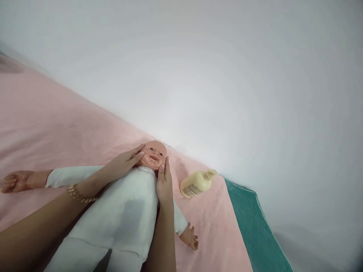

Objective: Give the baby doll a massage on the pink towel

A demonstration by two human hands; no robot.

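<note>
A baby doll (133, 211) in a white cloth suit lies on its back, its head toward the wall and its arms spread wide. My left hand (121, 164) cups one side of the doll's bare head, fingers together along the cheek. On the opposite cheek, my right hand (165, 185) presses with its fingers pointing up, so the head is held between both palms. A shine shows on the doll's cheeks and chin. Parts of the suit are covered by my forearms. A gold bracelet (81, 194) circles my left wrist.
To the right of the doll stands a pale yellow pump bottle (195, 184) with printed text. Beneath lies a pink sheet (70, 124), with a green surface (255, 223) beyond its right edge. A white wall (198, 75) rises behind.
</note>
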